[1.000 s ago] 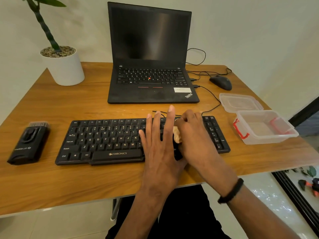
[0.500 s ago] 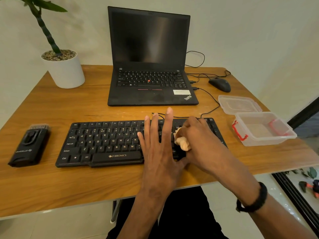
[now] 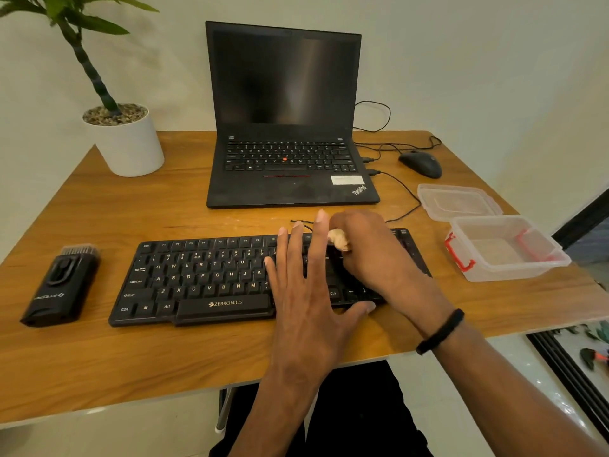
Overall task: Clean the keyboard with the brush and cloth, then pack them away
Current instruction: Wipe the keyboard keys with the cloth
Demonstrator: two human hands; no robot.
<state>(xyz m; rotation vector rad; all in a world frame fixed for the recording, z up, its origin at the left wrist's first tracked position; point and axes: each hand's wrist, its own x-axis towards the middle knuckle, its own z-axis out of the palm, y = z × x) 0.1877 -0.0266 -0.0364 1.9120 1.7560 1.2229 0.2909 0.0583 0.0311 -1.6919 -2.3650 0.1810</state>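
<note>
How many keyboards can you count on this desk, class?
2. The black external keyboard lies at the front of the desk under both hands; the other is built into the open laptop behind it. None seems hidden.

"ZEBRONICS" on keyboard (image 3: 211, 282) spacebar, "ThinkPad" on laptop (image 3: 290, 186)

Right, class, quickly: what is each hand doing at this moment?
Left hand: open, fingers straight, resting flat on the keyboard.
Right hand: closed, gripping the cloth against the keys.
</note>
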